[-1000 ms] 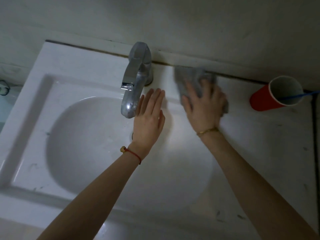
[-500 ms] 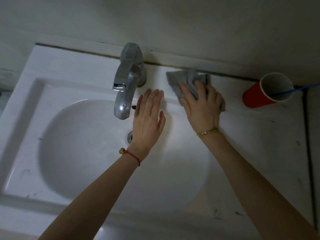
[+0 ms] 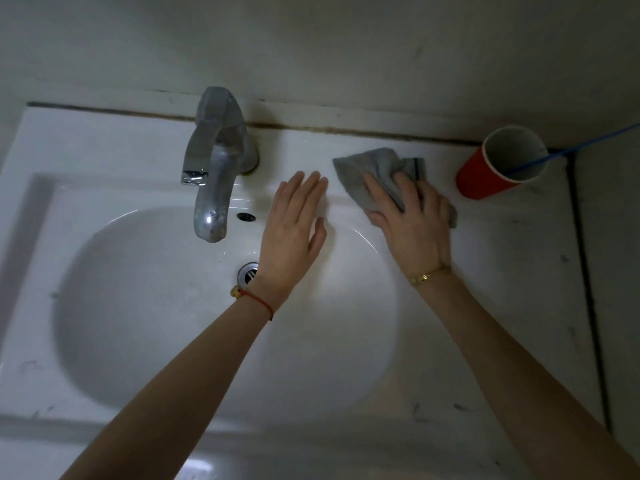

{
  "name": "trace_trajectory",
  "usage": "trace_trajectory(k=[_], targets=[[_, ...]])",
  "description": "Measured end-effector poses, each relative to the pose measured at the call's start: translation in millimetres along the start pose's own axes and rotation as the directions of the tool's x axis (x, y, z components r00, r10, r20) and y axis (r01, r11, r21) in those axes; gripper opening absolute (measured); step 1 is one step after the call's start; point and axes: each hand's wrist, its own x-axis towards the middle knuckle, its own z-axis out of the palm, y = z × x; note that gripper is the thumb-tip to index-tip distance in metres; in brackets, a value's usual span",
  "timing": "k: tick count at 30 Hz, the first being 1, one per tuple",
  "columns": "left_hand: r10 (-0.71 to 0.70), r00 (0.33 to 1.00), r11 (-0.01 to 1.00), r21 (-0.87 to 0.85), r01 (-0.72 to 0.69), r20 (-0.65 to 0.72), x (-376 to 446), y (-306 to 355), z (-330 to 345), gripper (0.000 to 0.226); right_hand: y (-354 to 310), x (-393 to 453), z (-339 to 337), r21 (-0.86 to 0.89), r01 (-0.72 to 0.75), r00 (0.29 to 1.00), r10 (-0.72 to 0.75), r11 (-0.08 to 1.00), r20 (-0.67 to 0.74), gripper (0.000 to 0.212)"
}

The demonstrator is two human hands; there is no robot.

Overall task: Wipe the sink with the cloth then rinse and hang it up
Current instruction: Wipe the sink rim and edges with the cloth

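Dim bathroom wall behind, pale and scuffed, with a dark grimy seam where it meets the white sink (image 3: 104, 161). Sink is one moulded basin with a flat surround, glossy, likely slick if wet; dark marks on the front and right ledge look not yet wiped. Chrome tap (image 3: 214, 168) stands at back centre, spout over the bowl, drain below it. Red cup (image 3: 485, 174) sits on the back right ledge near the wall, with a thin blue stick-like thing in it, just beside the wiping zone, light and easy to knock over. Left hand (image 3: 291, 237) lies flat over the basin's back rim right of the tap, fingers straight and together, holding nothing. Right hand (image 3: 412, 223) presses the grey cloth (image 3: 367, 171) onto the back ledge between tap and cup, fingers spread over it, flat rather than curled. Cloth is crumpled, soft, thin, light; probably damp and limp, so palm pressure suits wiping; for rinsing, bunch it whole, and pinch a corner or edge to hang.
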Motion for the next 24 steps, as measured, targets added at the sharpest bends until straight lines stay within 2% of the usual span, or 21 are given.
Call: trace_trajectory(k=[3, 5, 9, 13, 17, 20, 24], targets=[[-0.010, 1.000, 1.000, -0.014, 0.010, -0.003, 0, 0, -1, 0.051, 20, -25, -7, 0.016, -0.103, 0.995, 0.103, 0.995, 0.020, 0.059], [-0.007, 1.000, 1.000, -0.022, 0.007, -0.003, 0, 0, -1, 0.051, 9, -14, -9, 0.034, -0.154, 0.988, 0.153, 0.987, 0.026, 0.058], [0.025, 0.999, 1.000, 0.008, -0.025, 0.025, -1, -5, -2, 0.052, -25, 17, -8, 0.062, -0.120, 0.992, 0.118, 0.991, 0.043, 0.056], [0.024, 0.999, 1.000, 0.018, -0.025, 0.039, -1, -5, -4, 0.053, -9, -35, -17, 0.096, -0.054, 0.994, 0.044, 0.994, 0.099, 0.061], [0.020, 1.000, 1.000, 0.000, -0.020, 0.023, -1, -2, -2, 0.054, 15, -63, -29, 0.197, -0.248, 0.954, 0.204, 0.949, 0.218, 0.047], [0.025, 0.999, 1.000, -0.001, -0.025, 0.034, -1, -4, -2, 0.054, 2, -52, -26, 0.180, -0.346, 0.925, 0.304, 0.921, 0.228, 0.040], [0.021, 0.999, 1.000, 0.003, -0.021, 0.046, -2, -4, -4, 0.054, -7, -88, -44, 0.263, -0.226, 0.958, 0.166, 0.938, 0.234, 0.043]])
